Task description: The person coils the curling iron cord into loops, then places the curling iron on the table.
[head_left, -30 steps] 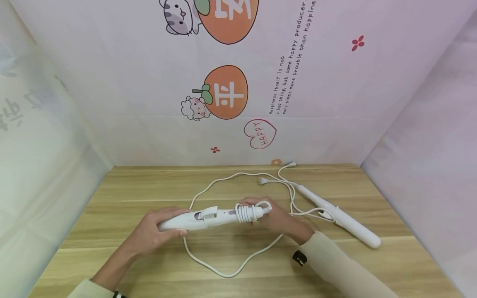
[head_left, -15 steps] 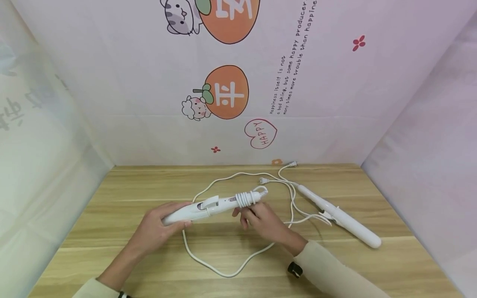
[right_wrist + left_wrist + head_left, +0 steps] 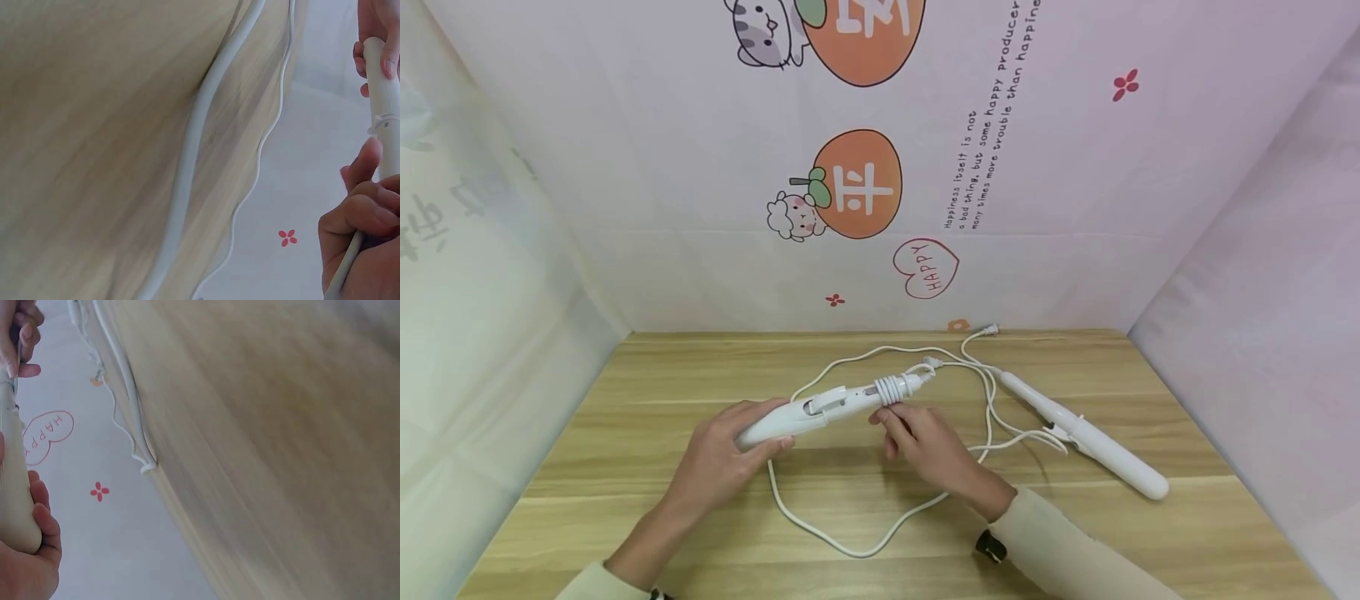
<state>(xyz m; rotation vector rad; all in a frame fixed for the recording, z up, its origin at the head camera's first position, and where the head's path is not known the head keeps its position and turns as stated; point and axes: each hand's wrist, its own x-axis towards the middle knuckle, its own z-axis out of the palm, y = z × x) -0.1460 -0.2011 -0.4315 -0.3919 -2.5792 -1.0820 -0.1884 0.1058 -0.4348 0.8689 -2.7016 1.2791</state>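
Note:
My left hand [image 3: 709,462] grips the thick rounded end of a white curling iron [image 3: 850,406], fingers behind and thumb in front. The iron slants up to the right above the table, its small lever [image 3: 829,398] facing up. Several turns of white cord [image 3: 890,390] are wound round its handle near the cord end. Just below these turns, my right hand [image 3: 936,450] has its fingers curled and its thumb at the handle. In the right wrist view, the power cord [image 3: 345,265] runs through that hand's curled fingers.
A second white curling iron [image 3: 1108,454] lies slantwise on the wooden table [image 3: 700,367] at the right. Two plugs, one a white plug [image 3: 991,330] by the back edge, lie near it. Loose cord [image 3: 850,552] loops wide under the hands. Printed cloth [image 3: 1037,275] walls the back and sides.
The held iron's cord end has risen and tilted upward. My right hand has come from behind the handle round to its underside. The cord stays wound round the handle.

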